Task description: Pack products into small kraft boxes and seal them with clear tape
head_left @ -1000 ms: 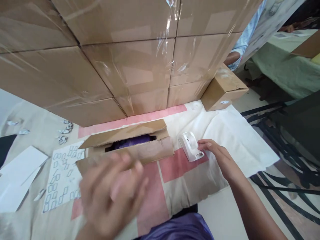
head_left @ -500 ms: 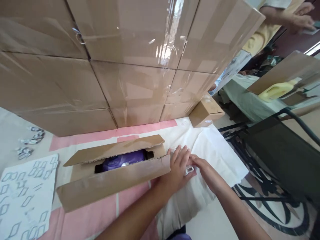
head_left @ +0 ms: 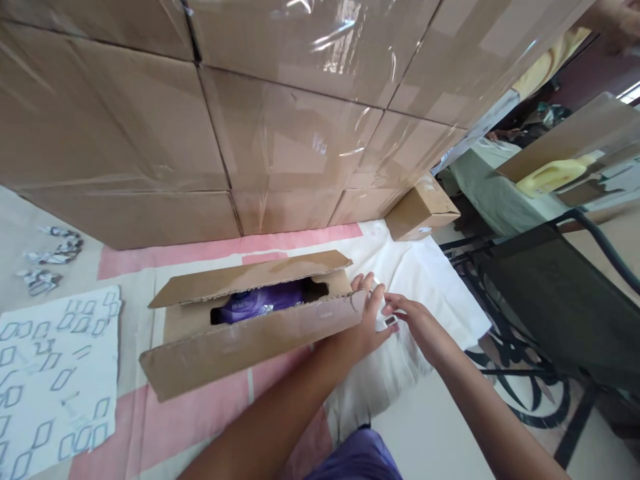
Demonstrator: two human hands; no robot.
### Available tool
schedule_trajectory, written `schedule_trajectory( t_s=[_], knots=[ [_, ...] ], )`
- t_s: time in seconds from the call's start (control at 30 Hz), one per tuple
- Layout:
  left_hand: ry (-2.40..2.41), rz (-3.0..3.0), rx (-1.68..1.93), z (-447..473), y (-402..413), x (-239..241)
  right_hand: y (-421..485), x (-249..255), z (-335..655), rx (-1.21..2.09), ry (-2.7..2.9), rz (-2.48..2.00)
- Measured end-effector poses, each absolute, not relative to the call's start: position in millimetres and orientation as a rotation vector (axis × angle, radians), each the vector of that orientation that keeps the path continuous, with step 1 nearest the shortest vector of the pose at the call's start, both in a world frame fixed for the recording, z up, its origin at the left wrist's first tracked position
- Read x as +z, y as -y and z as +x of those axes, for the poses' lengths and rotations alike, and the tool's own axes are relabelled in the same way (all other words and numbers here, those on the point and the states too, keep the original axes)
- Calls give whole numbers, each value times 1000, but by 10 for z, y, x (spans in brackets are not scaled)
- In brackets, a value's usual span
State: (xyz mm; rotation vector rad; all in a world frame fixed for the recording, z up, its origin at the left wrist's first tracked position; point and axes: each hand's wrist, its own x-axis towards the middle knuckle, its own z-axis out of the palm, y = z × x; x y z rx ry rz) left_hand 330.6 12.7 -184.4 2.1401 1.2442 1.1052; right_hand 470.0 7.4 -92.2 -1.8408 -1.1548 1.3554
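A person's left hand is clasped over a small white tape dispenser, its fingers a little spread across the far side and the thumb along the near end. The right hand comes in from the opposite side, fingers bent and drawn close together, fingertips at the dispenser; I cannot tell whether they pinch anything. The dispenser sits between the two hands, at three o'clock from the left palm and nine o'clock from the right, partly hidden by the fingers.

Taking the hands as the clock's centre, a long brown carton lies at nine o'clock, just beside the left hand, its two long flaps raised with a gap between them. Through the gap shows a purple object with pale lettering. Beneath everything is a pink and white cloth. Farther out at nine o'clock is a white sheet of drawn rectangles, with crumpled scraps above it. A wall of taped boxes rises at eleven o'clock; a smaller box stands at one. A yellow bottle lies at two, and a dark chair stands at three.
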Motion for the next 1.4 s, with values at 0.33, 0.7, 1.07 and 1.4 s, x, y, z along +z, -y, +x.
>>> schedule_trajectory(
  t_s=[0.33,0.7,1.07,1.4],
  knots=[
    [-1238,2055,1147,3346,-131,-1866,-105,-829,4579,1415,1004,-1757],
    [-1275,2151,1009,3176,-130,-1654,274,-907,4611,1130,1046,-1820],
    [-1261,2084,807,3011,-135,-1315,420,-1061,4548,1268,793,-1732],
    [-1247,2051,888,3070,-142,-1441,479,-1149,4548,1269,736,-1580]
  ],
)
